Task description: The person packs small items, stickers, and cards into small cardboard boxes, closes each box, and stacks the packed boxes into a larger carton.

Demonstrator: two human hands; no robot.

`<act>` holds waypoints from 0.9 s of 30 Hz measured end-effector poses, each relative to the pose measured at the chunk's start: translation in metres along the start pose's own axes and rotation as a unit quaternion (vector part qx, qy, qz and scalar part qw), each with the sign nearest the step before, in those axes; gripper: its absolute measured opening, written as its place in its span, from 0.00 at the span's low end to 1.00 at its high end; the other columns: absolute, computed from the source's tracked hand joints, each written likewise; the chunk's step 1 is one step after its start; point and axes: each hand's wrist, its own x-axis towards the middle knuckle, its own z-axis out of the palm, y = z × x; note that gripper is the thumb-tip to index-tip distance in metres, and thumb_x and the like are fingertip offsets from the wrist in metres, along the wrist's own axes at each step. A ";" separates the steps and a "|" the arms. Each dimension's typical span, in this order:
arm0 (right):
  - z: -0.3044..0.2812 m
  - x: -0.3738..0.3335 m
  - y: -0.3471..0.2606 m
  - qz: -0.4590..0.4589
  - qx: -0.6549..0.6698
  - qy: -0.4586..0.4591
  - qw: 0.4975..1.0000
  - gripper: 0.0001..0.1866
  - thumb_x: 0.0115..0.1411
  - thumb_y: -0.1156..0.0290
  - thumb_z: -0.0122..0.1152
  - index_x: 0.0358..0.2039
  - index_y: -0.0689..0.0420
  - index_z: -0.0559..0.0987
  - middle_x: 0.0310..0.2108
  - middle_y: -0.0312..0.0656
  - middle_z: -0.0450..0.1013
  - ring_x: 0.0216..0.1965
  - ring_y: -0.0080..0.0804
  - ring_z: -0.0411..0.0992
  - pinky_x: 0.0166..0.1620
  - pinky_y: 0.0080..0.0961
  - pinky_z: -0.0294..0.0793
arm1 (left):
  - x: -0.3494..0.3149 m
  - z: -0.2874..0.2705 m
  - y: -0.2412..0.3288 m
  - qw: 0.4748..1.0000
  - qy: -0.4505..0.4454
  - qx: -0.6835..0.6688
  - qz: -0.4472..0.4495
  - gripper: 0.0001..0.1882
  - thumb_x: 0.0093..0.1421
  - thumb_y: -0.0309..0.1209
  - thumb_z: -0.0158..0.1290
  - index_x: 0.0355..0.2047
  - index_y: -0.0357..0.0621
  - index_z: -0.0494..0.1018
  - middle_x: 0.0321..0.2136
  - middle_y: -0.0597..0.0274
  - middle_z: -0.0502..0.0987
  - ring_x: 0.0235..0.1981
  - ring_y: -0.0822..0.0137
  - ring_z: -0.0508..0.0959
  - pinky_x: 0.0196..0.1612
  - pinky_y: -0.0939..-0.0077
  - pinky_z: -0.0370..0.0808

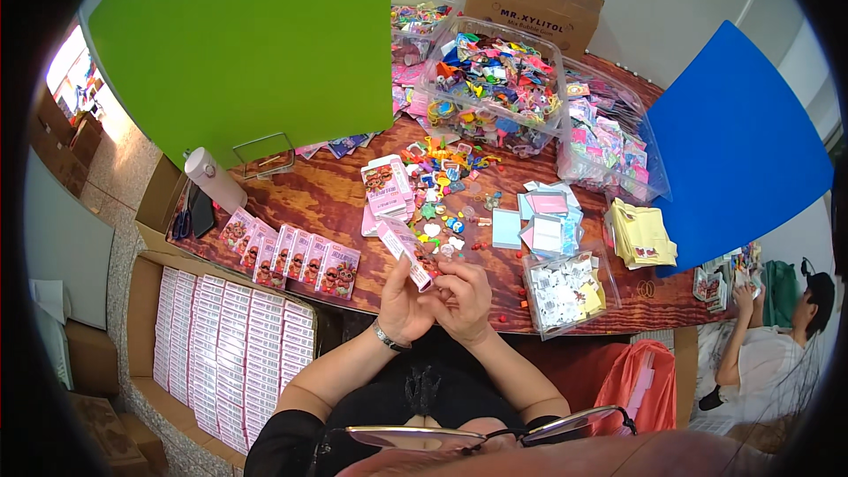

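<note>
Pink box: you have this slim carton (400, 243) raised in front of you, over the near edge of the table (327, 185).
Left hand: your hand (404, 311) is partly closed, gripping the box near its lower end, thumb along its left side.
Right hand: your other hand (465, 300) has its fingers curled in close to that lower end; you can't tell from here whether they grip or merely touch it.
Box axis: its long axis slants from upper left to lower right, the near end pointing down toward your fingers, the far end toward the stack.
Box stack: more pink boxes (385, 193) lie just beyond it.
Loose toys: small coloured pieces (429, 211) scatter to the right of the stack.
Cards: pale blue and pink sheets (506, 230) lie farther right.
Box row: upright pink boxes (337, 269) stand to your left.
</note>
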 end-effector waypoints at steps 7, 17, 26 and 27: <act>-0.007 0.003 0.006 -0.013 -0.051 0.010 0.999 0.19 0.51 0.69 0.74 0.42 0.56 0.77 0.47 0.46 0.73 0.43 0.43 0.75 0.43 0.36 0.76 | 0.008 0.004 0.005 0.978 0.060 0.189 0.056 0.30 0.62 0.35 0.59 0.62 0.46 0.61 0.57 0.55 0.71 0.56 0.60 0.73 0.62 0.60 0.70; 0.000 -0.012 -0.004 0.418 0.699 0.026 0.579 0.22 0.71 0.67 0.53 0.62 0.56 0.63 0.59 0.42 0.66 0.53 0.31 0.73 0.51 0.30 0.78 | 0.011 0.006 0.038 0.835 0.035 0.543 0.081 0.46 0.47 0.27 0.70 0.63 0.42 0.56 0.60 0.51 0.66 0.53 0.65 0.74 0.52 0.68 0.76; 0.007 -0.027 0.020 0.485 0.522 0.023 0.702 0.26 0.69 0.73 0.55 0.64 0.54 0.61 0.53 0.42 0.71 0.51 0.26 0.73 0.48 0.23 0.77 | -0.005 0.025 0.069 0.973 0.072 0.220 -0.004 0.53 0.59 0.30 0.62 0.74 0.52 0.37 0.69 0.48 0.55 0.66 0.52 0.64 0.63 0.47 0.68; 0.011 -0.028 0.020 0.465 0.466 0.025 0.752 0.26 0.68 0.74 0.56 0.64 0.57 0.61 0.52 0.43 0.71 0.50 0.25 0.73 0.48 0.23 0.76 | -0.006 0.022 0.066 0.972 0.075 0.221 -0.005 0.53 0.59 0.30 0.62 0.74 0.52 0.37 0.69 0.48 0.55 0.66 0.52 0.64 0.63 0.47 0.68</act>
